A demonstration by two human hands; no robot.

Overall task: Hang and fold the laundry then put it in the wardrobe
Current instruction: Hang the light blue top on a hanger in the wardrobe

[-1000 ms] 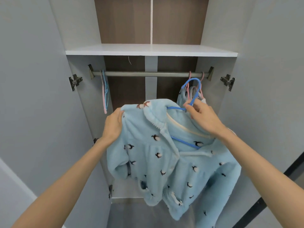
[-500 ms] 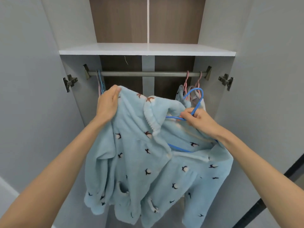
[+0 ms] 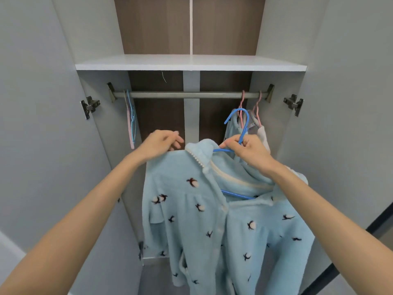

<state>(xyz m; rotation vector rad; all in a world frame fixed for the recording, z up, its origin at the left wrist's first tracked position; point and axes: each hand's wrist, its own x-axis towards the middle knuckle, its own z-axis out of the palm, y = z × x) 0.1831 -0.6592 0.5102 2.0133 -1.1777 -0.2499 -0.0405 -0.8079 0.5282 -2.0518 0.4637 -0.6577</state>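
A fluffy light-blue pyjama top point(image 3: 191, 209) with small bird prints hangs open on a blue hanger point(image 3: 240, 124), below the wardrobe's grey rail point(image 3: 187, 95). My right hand point(image 3: 246, 152) pinches the hanger's neck just under its hook, which sits below and in front of the rail. My left hand point(image 3: 161, 143) holds the top's left shoulder at its upper edge, fingers curled over the fabric. The hanger's lower bar shows inside the open front.
Two pink hangers point(image 3: 251, 111) with garments hang at the rail's right end. Spare pink and blue hangers point(image 3: 130, 120) hang at its left end. A white shelf point(image 3: 191, 62) sits above the rail. Open wardrobe doors flank both sides, with hinges point(image 3: 90, 104) on the frame.
The top has been pulled up and spread flat on the hanger. My left hand moved right along the shoulder toward the collar. The hanger rose slightly toward the rail.
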